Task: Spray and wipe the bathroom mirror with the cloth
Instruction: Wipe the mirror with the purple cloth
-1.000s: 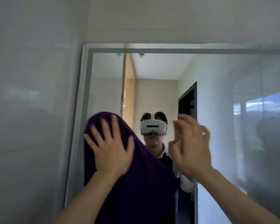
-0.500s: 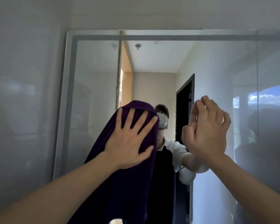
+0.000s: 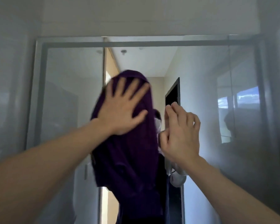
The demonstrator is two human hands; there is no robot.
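Note:
A dark purple cloth [image 3: 129, 159] hangs flat against the bathroom mirror [image 3: 68, 94], near its middle. My left hand [image 3: 121, 109] presses the top of the cloth onto the glass with its fingers spread straight. My right hand [image 3: 180, 135] is raised just right of the cloth, fingers loosely bent, fingertips at or near the glass, holding nothing. The cloth hides most of the reflected person. No spray bottle is in view.
The mirror has a pale grey frame [image 3: 39, 110] and fills the wall ahead. A glossy grey wall [image 3: 8, 94] stands on the left. The glass reflects a dark doorway [image 3: 172, 96] and a bright window [image 3: 239, 97].
My left hand has slid the cloth rightward and upward across the glass. My right hand stays raised beside it, shifting slightly. The view has tilted upward.

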